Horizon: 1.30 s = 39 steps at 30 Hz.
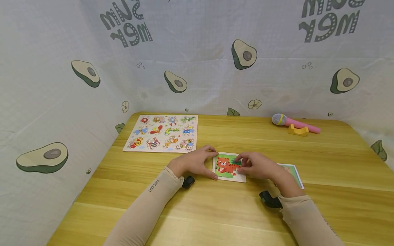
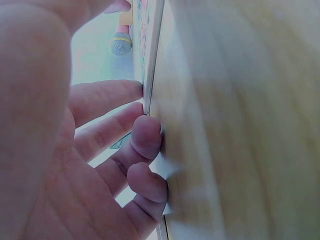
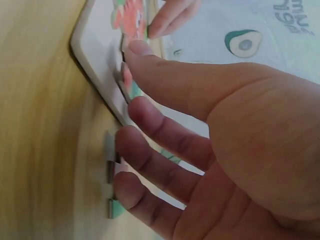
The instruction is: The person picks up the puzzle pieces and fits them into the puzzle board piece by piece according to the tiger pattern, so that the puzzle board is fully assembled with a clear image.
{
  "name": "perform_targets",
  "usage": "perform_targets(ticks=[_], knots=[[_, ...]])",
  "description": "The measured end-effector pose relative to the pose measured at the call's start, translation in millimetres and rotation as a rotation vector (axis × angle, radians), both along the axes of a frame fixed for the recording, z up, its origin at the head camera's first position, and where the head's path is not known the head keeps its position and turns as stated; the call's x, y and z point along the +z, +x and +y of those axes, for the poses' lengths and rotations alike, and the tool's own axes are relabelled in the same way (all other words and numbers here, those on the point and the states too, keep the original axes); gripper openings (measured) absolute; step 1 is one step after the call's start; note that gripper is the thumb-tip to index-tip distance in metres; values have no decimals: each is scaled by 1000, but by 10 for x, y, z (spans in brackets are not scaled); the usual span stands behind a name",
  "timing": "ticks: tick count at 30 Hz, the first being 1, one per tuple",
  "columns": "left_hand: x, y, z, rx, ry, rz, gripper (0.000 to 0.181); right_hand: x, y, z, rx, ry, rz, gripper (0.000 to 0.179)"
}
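A small square jigsaw tray (image 1: 240,178) lies mid-table, with a tiger picture (image 1: 224,164) filling most of it and bare wood at the lower right. My left hand (image 1: 198,162) holds the tray at its left side, thumb at the near corner and index finger at the far one. Over the tray's right part, my right hand (image 1: 256,164) pinches a red and green jigsaw piece (image 3: 127,79) between thumb and index finger. The other right fingers are bent over loose pieces (image 3: 115,208) on the table.
An insect peg puzzle board (image 1: 162,149) lies at the back left. Back right are a pink toy microphone (image 1: 303,126) and a yellow arched block (image 1: 298,131). A white-bordered picture card (image 1: 296,173) is partly hidden by the right wrist. An avocado-print curtain (image 1: 209,85) stands behind the table.
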State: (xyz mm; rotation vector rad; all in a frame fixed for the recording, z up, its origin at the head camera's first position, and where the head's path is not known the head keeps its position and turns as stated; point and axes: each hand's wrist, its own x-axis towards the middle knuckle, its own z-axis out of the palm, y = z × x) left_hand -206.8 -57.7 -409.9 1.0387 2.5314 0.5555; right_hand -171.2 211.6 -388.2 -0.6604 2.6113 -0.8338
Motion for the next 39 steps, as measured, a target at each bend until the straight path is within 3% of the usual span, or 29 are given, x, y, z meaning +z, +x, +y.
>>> perform_targets(ticks=[12, 26, 39], knots=[[3, 6, 17, -9, 1, 16, 97, -71, -30, -60, -9, 46, 101, 21], [2, 8, 9, -11, -1, 17, 97, -116, -31, -57, -43, 20, 128, 13], [-10, 14, 8, -12, -1, 19, 97, -104, -17, -61, -20, 5, 107, 11]])
